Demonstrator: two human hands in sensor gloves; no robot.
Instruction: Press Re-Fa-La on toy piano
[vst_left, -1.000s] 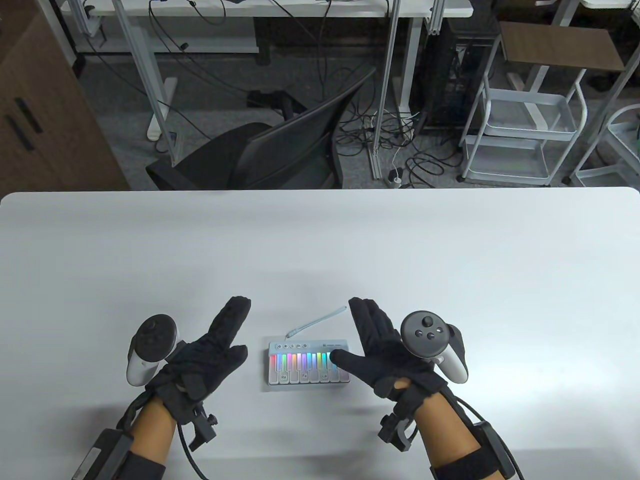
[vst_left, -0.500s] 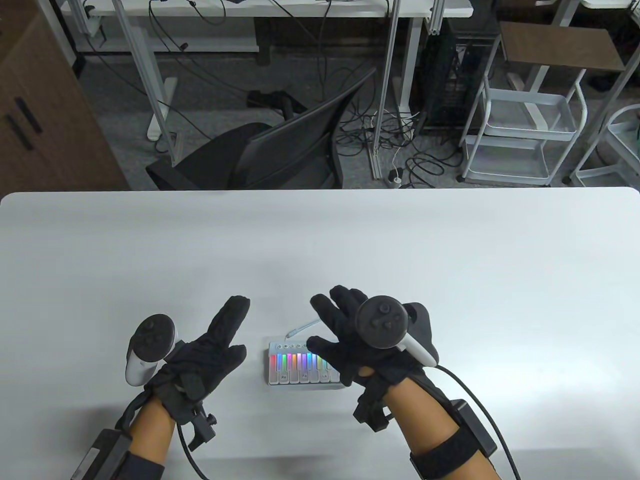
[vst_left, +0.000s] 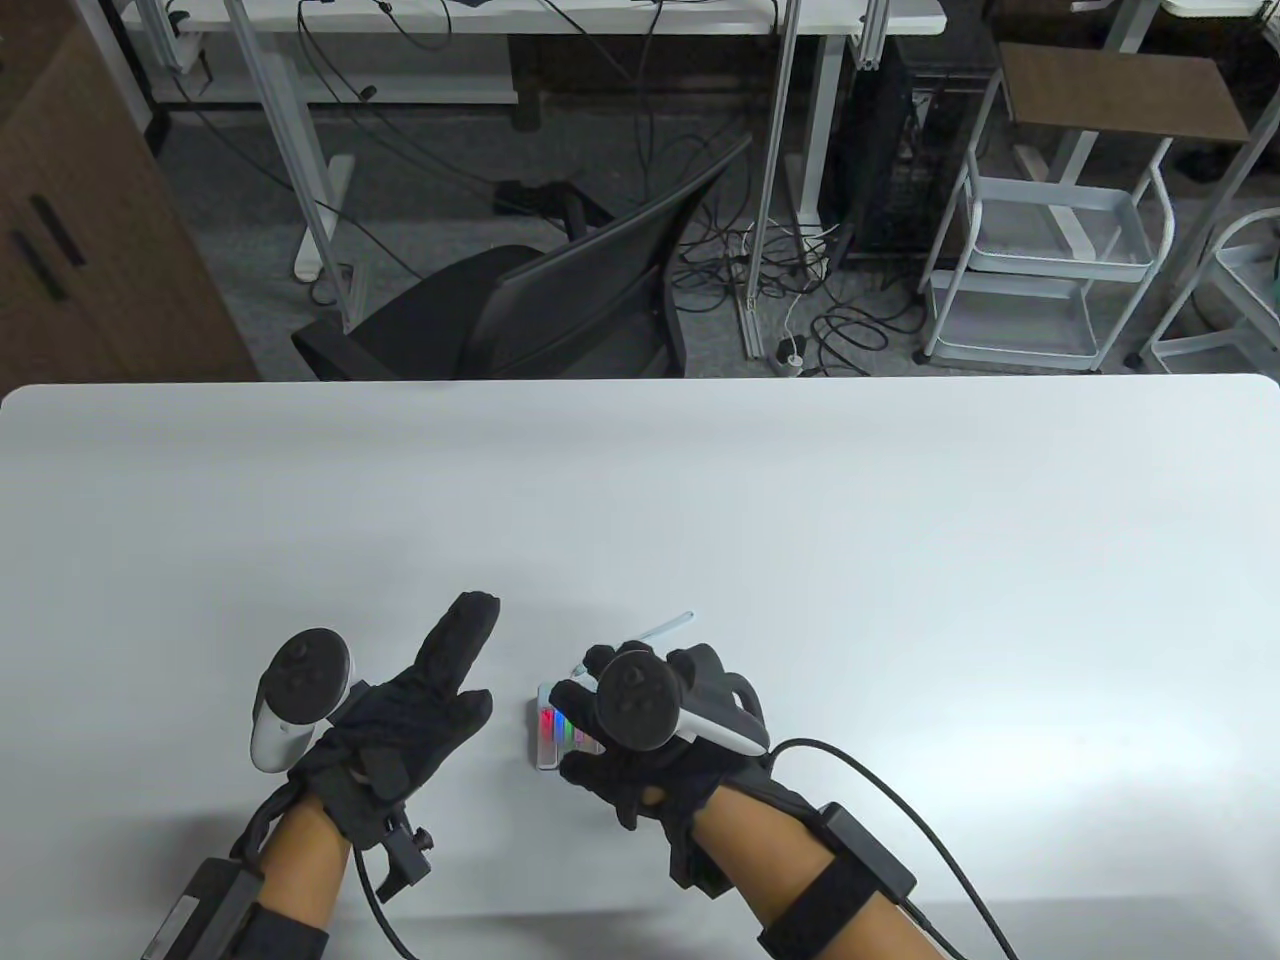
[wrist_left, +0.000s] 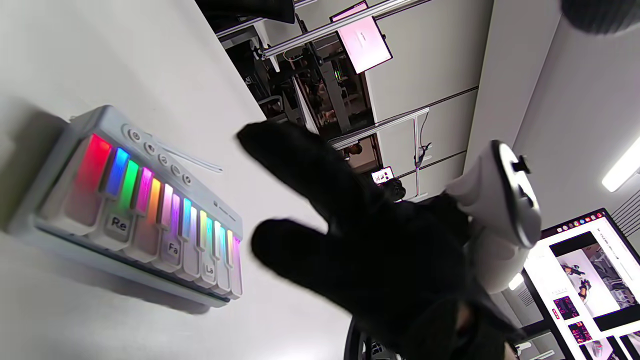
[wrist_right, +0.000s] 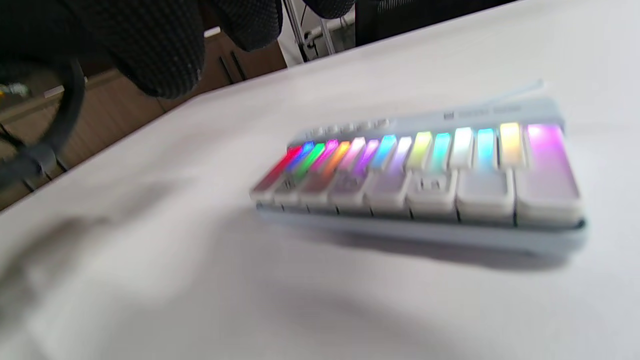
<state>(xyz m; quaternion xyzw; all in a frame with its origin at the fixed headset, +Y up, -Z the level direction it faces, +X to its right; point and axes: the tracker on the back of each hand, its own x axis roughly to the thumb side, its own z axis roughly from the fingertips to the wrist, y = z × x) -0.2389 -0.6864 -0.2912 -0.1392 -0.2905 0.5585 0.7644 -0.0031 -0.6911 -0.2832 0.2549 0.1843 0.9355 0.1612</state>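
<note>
The toy piano (vst_left: 548, 735) lies on the white table (vst_left: 700, 520), near the front edge. Its keys glow in rainbow colours. In the left wrist view the piano (wrist_left: 140, 210) shows whole, with keys marked Re (wrist_left: 118, 223), Fa (wrist_left: 173, 247) and La (wrist_left: 209, 269). My right hand (vst_left: 590, 735) is spread over the piano and hides most of it in the table view. In the left wrist view its fingers (wrist_left: 300, 165) hover beside the keys without touching them. The right wrist view is blurred; there the piano (wrist_right: 425, 180) lies below my fingers (wrist_right: 150, 55). My left hand (vst_left: 450, 670) rests open on the table, left of the piano.
A pale blue cord (vst_left: 665, 628) runs from the piano's back edge to the upper right. Beyond the table's far edge stand a black office chair (vst_left: 560, 300) and a white trolley (vst_left: 1050, 260).
My right hand has moved left from the piano's right end and now covers most of the keys, turning palm down. My left hand has not moved.
</note>
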